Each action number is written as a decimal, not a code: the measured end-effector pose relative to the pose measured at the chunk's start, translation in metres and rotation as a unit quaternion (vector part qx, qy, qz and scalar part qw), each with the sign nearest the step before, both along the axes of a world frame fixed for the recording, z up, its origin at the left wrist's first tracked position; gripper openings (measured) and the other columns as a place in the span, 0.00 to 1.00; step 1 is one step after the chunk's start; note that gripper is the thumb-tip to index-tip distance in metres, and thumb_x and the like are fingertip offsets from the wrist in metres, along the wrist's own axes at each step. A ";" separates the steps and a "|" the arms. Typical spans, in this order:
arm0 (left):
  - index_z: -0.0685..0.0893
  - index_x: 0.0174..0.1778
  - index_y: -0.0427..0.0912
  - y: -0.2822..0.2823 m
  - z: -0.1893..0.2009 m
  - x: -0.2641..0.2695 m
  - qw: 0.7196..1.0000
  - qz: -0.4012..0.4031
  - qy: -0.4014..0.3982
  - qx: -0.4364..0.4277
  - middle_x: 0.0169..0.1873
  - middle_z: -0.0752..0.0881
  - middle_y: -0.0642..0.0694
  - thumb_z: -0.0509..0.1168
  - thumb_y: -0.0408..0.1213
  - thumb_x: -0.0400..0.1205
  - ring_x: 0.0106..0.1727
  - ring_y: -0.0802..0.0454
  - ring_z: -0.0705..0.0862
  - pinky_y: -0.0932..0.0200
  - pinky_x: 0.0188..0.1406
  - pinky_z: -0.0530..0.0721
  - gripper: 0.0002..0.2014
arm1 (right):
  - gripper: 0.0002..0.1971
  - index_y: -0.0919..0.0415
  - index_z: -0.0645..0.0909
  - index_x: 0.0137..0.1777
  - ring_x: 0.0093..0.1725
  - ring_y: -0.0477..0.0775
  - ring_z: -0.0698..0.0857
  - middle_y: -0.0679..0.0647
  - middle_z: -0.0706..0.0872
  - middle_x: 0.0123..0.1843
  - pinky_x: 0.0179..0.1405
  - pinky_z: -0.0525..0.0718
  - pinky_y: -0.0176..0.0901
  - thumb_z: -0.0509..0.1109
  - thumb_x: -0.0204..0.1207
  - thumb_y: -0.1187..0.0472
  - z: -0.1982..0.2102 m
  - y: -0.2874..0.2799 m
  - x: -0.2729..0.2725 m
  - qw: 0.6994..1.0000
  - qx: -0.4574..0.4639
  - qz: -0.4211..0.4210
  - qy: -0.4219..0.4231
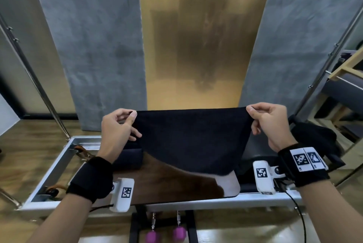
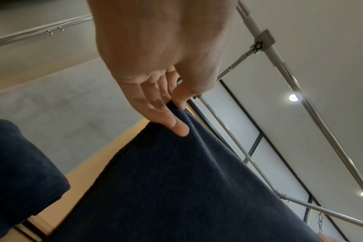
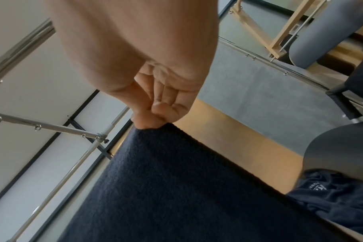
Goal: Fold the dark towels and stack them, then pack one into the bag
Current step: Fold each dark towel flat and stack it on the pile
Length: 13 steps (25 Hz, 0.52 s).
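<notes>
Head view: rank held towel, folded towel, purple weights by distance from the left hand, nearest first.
From the left hand:
1. Held towel, pinched at its top left corner, stretched across to the right hand.
2. Folded towel, just below the hand on the table's left side.
3. Purple weights, hanging under the table's near edge, farthest.

The right hand (image 3: 139, 65) reaches down from 12 o'clock, its fingertips (image 3: 149, 121) pinching the top corner of a dark towel (image 3: 176, 188) that spreads toward 6 o'clock. At 4 o'clock lies crumpled dark cloth (image 3: 334, 201); metal rods (image 3: 52, 127) cross at 9 o'clock.
</notes>
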<state>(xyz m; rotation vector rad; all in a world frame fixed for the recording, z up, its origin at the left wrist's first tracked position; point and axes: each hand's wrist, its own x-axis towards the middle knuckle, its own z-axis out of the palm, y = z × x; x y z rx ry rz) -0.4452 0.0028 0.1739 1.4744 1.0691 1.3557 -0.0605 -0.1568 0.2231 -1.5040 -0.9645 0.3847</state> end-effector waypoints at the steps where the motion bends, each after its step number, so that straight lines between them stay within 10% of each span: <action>1: 0.89 0.48 0.45 0.000 0.000 0.000 1.000 -0.002 -0.005 -0.001 0.41 0.92 0.44 0.72 0.39 0.89 0.25 0.40 0.91 0.58 0.17 0.85 0.05 | 0.08 0.70 0.89 0.44 0.14 0.55 0.74 0.62 0.77 0.21 0.16 0.71 0.38 0.75 0.83 0.66 0.000 0.001 0.003 1.000 0.003 0.000 0.006; 7: 0.87 0.51 0.37 0.027 -0.010 0.016 0.999 -0.026 -0.034 -0.025 0.51 0.88 0.38 0.69 0.36 0.91 0.42 0.37 0.96 0.49 0.25 0.92 0.07 | 0.08 0.74 0.86 0.50 0.23 0.59 0.87 0.68 0.87 0.37 0.21 0.84 0.42 0.73 0.85 0.66 -0.007 0.032 0.008 0.999 -0.015 0.009 0.050; 13: 0.87 0.51 0.35 0.059 -0.022 0.035 0.997 -0.026 -0.062 -0.021 0.48 0.89 0.35 0.67 0.31 0.91 0.52 0.39 0.95 0.54 0.38 0.94 0.06 | 0.08 0.76 0.86 0.50 0.49 0.70 0.94 0.72 0.87 0.47 0.59 0.92 0.57 0.71 0.86 0.69 -0.013 0.067 0.012 0.995 -0.010 0.042 0.088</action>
